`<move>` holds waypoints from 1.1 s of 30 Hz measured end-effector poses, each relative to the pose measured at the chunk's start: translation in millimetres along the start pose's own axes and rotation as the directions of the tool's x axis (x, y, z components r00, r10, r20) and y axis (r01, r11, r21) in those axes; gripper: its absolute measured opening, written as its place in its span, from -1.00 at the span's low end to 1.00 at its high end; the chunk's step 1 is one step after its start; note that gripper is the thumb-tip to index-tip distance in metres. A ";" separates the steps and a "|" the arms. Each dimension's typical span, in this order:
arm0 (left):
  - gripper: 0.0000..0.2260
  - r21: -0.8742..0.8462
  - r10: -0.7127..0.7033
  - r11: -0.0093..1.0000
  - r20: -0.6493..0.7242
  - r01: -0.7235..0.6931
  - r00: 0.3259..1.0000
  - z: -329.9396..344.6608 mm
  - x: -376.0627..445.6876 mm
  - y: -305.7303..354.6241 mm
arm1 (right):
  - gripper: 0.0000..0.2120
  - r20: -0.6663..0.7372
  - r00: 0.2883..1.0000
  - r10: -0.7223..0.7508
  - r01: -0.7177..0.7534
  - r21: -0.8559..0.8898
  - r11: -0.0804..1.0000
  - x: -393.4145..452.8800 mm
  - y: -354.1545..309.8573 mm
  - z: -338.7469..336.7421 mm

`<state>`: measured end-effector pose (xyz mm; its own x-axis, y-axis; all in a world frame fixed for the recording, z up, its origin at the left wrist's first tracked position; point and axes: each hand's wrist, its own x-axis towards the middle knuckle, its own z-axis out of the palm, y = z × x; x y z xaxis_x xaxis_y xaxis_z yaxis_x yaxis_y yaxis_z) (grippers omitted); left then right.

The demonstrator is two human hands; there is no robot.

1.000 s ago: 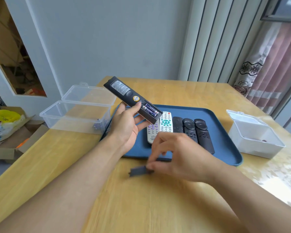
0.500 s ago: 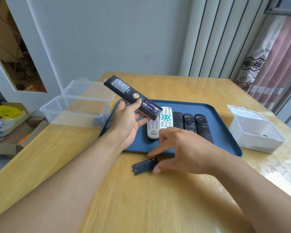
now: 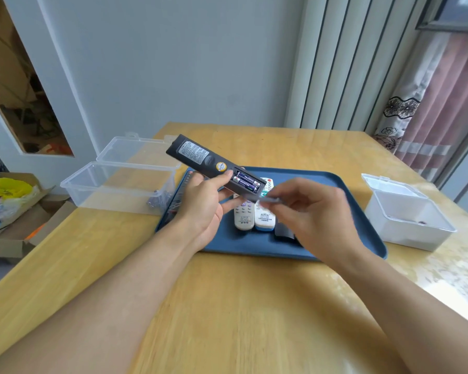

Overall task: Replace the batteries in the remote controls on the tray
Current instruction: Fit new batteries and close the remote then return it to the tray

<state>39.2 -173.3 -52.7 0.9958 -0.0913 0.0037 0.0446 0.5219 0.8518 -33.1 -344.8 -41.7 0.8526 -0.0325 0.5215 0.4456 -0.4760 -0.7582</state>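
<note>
A pale wooden tabletop (image 3: 227, 306) carries a blue tray (image 3: 343, 211). Above it, the left hand (image 3: 200, 209) is clamped round a black remote (image 3: 208, 164), batteries (image 3: 246, 181) seated. The right hand (image 3: 311, 211) pinches the blurred battery cover (image 3: 272, 199) at the compartment's end; I'd say refitting needs careful alignment.

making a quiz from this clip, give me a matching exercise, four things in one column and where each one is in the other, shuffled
Things:
1. black remote
2. battery cover
3. clear plastic box
4. white box

Places:
A. on the table, right of the tray
B. held in the left hand
C. on the table, left of the tray
D. pinched in the right hand

Pairs: 1-B, 2-D, 3-C, 4-A
</note>
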 end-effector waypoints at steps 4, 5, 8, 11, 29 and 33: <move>-0.69 0.038 -0.071 0.997 0.084 0.068 0.994 5.6 -7.7 -1.4 | -0.76 -0.237 0.971 -0.037 -0.002 -0.164 0.987 6.1 10.9 -3.4; -0.61 0.062 -0.082 0.995 0.102 0.076 0.991 7.3 -10.3 -2.4 | -0.75 -0.227 0.971 -0.079 0.027 -0.224 0.974 5.8 13.7 -2.8; -0.52 0.131 -0.075 0.990 0.145 0.056 0.987 11.2 -17.0 -6.2 | -0.74 -0.202 0.966 -0.160 0.085 -0.336 0.938 2.2 18.4 1.9; -0.51 0.156 -0.048 0.987 0.123 0.028 0.991 10.7 -18.5 -7.9 | -0.71 -0.168 0.960 -0.222 0.148 -0.370 0.917 2.9 17.7 5.0; -0.69 0.208 0.128 0.967 0.104 -0.148 0.986 9.2 -18.0 -4.1 | -0.49 0.282 0.826 0.488 -0.557 0.540 0.631 9.6 10.4 -0.9; -0.81 0.221 0.110 0.965 0.150 -0.142 0.982 9.7 -17.8 -1.4 | -0.59 0.434 0.765 0.476 -0.642 0.576 0.505 10.1 10.0 -4.8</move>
<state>20.7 -180.6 -48.9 0.9713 -0.1597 0.1762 -0.1159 0.3291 0.9372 -21.4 -354.1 -42.2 0.9826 0.1304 -0.1323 -0.1651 0.2871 -0.9436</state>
